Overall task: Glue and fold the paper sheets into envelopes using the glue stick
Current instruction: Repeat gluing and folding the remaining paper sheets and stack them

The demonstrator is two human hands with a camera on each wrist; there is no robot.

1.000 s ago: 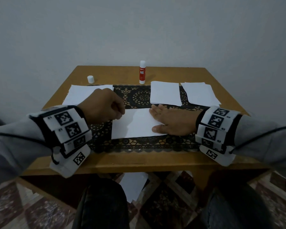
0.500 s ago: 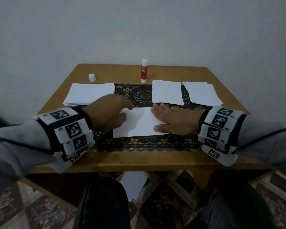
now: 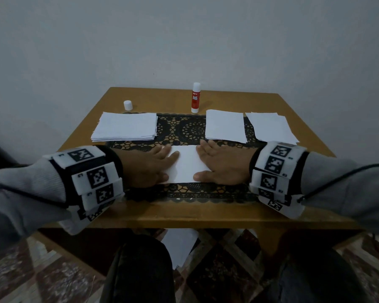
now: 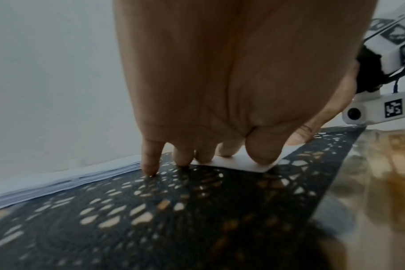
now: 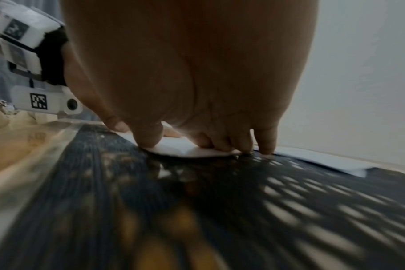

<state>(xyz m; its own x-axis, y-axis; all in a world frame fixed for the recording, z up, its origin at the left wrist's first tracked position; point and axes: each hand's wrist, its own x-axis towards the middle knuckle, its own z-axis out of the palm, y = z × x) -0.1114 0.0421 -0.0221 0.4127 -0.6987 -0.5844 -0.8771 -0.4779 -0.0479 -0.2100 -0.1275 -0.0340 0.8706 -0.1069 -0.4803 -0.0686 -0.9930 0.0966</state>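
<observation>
So I've got my left hand (image 3: 150, 166) and my right hand (image 3: 222, 165) both laid flat, fingers straight, pressing down on the two ends of the folded sheet (image 3: 185, 164) in the middle of the frame, on the black lace runner (image 3: 182, 127) that covers the worktop (image 3: 153, 98). Neither hand is gripping anything, it's just palms and fingertips on paper; from the left wrist view the little finger (image 4: 150, 160) actually lands off the sheet on the lace. The glue stick (image 3: 195, 97) stands upright at the top centre with its cap off, and the cap (image 3: 127, 105) sits well apart to its left. Stack of blank sheets (image 3: 125, 126) is upper left, and two more paper piles (image 3: 224, 125) (image 3: 271, 127) are upper right, looks like finished ones but I can't say for sure. Handling-wise, this paper is super light and floppy, and I'd guess it slides easily on the lace, so flat pressure with both hands is the way to set the crease. When I lift it I'd pinch an edge or corner gently, since a hard squeeze will dent it and any wet glue seam could shift or pop open.
</observation>
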